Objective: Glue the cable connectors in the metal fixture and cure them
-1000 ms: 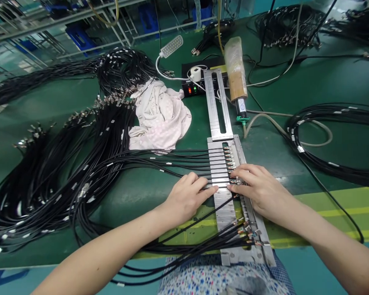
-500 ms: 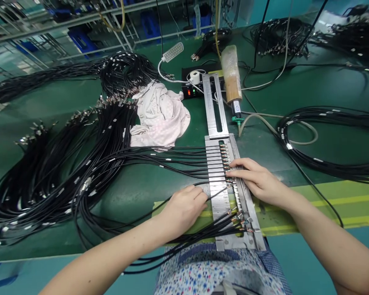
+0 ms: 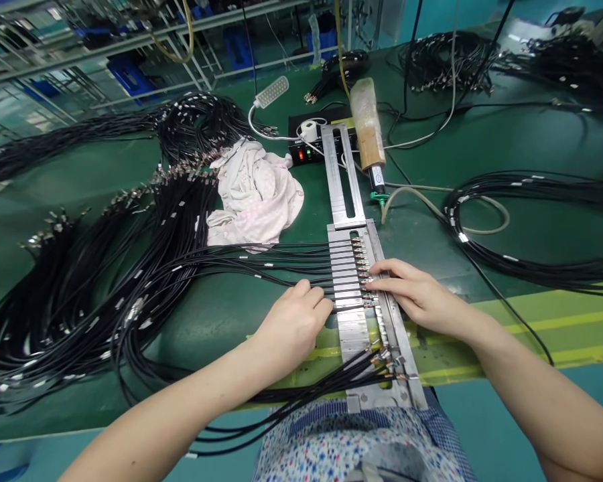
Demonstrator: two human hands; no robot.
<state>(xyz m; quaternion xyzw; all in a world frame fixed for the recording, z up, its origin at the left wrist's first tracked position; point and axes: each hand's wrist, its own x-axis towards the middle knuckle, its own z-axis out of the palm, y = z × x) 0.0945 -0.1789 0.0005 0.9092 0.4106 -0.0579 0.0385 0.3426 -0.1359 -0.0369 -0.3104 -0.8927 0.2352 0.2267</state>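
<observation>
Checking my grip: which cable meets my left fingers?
The row's nearest cable, on the metal plate just past the loose bunch; the row's others lie beyond.

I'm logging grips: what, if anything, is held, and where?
Left hand holds a black cable near its connector end; right hand is at connectors, grip unclear.

Green bench surface (image 3: 211,321), banded along the near edge with a yellow-green strip (image 3: 583,328). At left, heaped black cables (image 3: 80,301) are borne, with a crumpled pinkish cloth (image 3: 258,194) beside them. A slotted metal fixture (image 3: 349,328) is laid lengthwise at centre; a black box (image 3: 314,152) is seated behind. Coiled cable (image 3: 477,251) is placed at right.
</observation>
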